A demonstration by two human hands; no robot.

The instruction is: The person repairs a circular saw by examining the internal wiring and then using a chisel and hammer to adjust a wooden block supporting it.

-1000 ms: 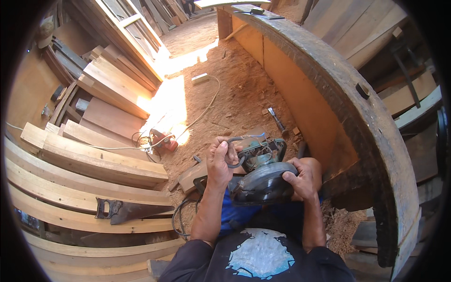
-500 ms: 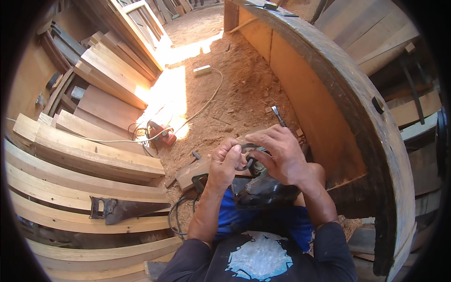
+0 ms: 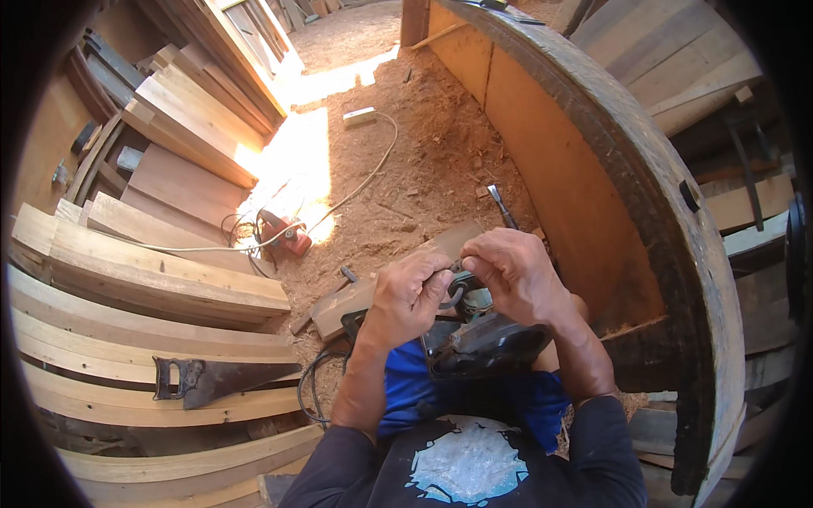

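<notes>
My left hand (image 3: 411, 292) and my right hand (image 3: 512, 269) are raised close together over my lap, each closed in a pinch. Between them a dark looped band (image 3: 456, 298) hangs, partly hidden by the fingers; it looks like a small drive belt. Just below lies a black and green power tool (image 3: 491, 343) across my knees, its underside too shaded to make out fully. A wooden plank (image 3: 343, 309) shows beyond my left hand. Past my right hand, a chisel (image 3: 501, 206) lies on the ground.
On my right stands a large curved wooden piece (image 3: 644, 161). Stacked boards (image 3: 161, 262) line the left, with a handsaw (image 3: 220, 381) on them. A red power tool (image 3: 284, 234) and a white power strip (image 3: 360, 115) with a cord lie on the sawdust-covered ground.
My hands have risen slightly, and both have shifted their grip on the band. The right fingers have drawn together into a pinch. The loop now shows less openly between the hands.
</notes>
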